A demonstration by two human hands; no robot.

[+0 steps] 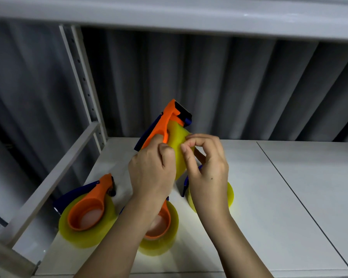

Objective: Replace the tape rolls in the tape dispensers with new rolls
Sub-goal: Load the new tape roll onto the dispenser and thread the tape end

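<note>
tape dispensers all over this one, so going big to small. white shelf surface point(269, 197) takes up the lower half, with a thin seam running diagonally down its right part, and a grey corrugated wall point(229, 87) sits behind it. a white perforated upright post point(82, 81) stands at the back left of the shelf.

on the shelf, front left, there's a loaded dispenser point(86, 211) lying flat, orange frame with a dark blue handle, fat yellow tape roll on it. just right of it is a second loaded dispenser point(161, 225), mostly hidden under the left forearm. a third yellow roll point(230, 195) with a bit of blue peeks out behind the right wrist, can't tell much more about it.

held dispenser point(165, 125) is up off the shelf, tilted with its dark cutter end pointing up and away, in the middle of the view. left hand point(151, 171) is wrapped around its lower orange body, fingers curled tight. a strip of yellow tape point(179, 145) runs down from the cutter end between the hands. right hand point(207, 167) is curled in, thumb and fingertips pinching the right edge of that strip.
</note>
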